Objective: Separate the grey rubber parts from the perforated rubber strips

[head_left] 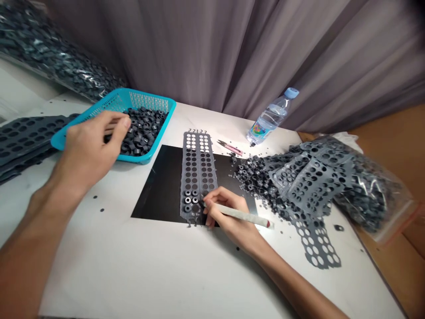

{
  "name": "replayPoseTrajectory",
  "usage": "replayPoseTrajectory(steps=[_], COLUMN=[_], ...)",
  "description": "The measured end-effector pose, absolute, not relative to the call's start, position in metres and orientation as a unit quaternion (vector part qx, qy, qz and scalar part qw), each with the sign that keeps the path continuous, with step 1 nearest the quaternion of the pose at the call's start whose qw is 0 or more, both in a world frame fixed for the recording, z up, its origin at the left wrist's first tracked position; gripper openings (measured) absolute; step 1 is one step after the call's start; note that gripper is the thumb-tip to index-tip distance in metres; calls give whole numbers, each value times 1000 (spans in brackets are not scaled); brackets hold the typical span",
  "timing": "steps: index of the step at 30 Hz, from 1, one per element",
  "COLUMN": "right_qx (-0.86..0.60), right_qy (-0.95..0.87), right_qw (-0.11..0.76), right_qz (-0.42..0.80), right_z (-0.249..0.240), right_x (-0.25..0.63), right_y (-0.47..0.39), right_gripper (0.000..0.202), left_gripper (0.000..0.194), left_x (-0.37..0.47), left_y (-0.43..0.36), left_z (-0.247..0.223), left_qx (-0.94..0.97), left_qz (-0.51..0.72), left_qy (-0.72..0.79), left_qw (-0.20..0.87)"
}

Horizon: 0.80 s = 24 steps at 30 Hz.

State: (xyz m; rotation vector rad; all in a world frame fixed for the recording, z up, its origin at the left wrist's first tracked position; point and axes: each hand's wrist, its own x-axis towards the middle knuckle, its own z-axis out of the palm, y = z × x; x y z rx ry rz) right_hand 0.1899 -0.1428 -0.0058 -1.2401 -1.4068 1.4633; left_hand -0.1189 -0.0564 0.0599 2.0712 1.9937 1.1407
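My left hand (pixel 96 139) is over the near left side of a turquoise plastic basket (pixel 166 128), its fingers curled and the thumb close to the index finger. Whatever it may pinch is hidden. Inside the basket lies a heap of small dark grey rubber rings (pixel 146 128). My right hand (pixel 232 212) grips a white pen-like tool (pixel 245 215) with a red mark near its back end; its tip is hidden by the fingers. Beneath that hand, a grey perforated rubber sheet (pixel 199 170) lies on a black mat (pixel 156 190). Several rings sit in its near left holes.
Loose rings and bits (pixel 255 177) spread to the right, beside piled perforated sheets (pixel 308 177) and a clear bag (pixel 368 195). Pink-handled snips (pixel 230 147) and a water bottle (pixel 270 117) stand behind. More sheets (pixel 29 137) and a large filled bag (pixel 56 53) are left.
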Motion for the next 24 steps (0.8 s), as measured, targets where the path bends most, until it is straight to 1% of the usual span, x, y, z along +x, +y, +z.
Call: replayPoseTrajectory(steps=[3, 5, 7, 9, 11, 14, 16, 17, 19, 21, 24], right_qx=[-485, -484, -484, -484, -483, -479, -477, -478, -486, -498, -508], right_qy=[-542, -542, -543, -542, -542, -547, -556, -564, -586, -606, -617], right_qw=[377, 377, 376, 375, 374, 369, 364, 359, 344, 329, 323], right_qz=[574, 575, 575, 576, 577, 579, 575, 570, 550, 526, 506], right_z=[-10, -12, -13, -13, -13, -12, -9, -7, -3, 0, 4], right_x=[189, 190, 190, 190, 190, 190, 190, 190, 190, 189, 187], right_y=[-141, -141, -141, -141, -141, -141, -141, -141, -143, -145, -147], right_gripper=[13, 11, 10, 9, 8, 9, 11, 12, 12, 12, 12], left_gripper=[57, 62, 60, 52, 40, 21, 16, 15, 16, 19, 27], left_x=[-130, -129, -120, -104, -85, -58, -45, -41, -36, -35, -37], left_y=[-46, -46, -50, -58, -69, -85, -94, -98, -105, -108, -110], left_z=[45, 40, 39, 41, 41, 37, 32, 30, 25, 23, 27], left_qx=[707, 727, 739, 748, 788, 872, 891, 893, 901, 913, 912], left_qz=[299, 300, 312, 324, 322, 258, 197, 175, 143, 128, 161], left_qy=[641, 616, 593, 574, 523, 399, 348, 337, 326, 319, 314], left_qw=[-18, -39, -65, -79, -41, 119, 216, 241, 248, 222, 210])
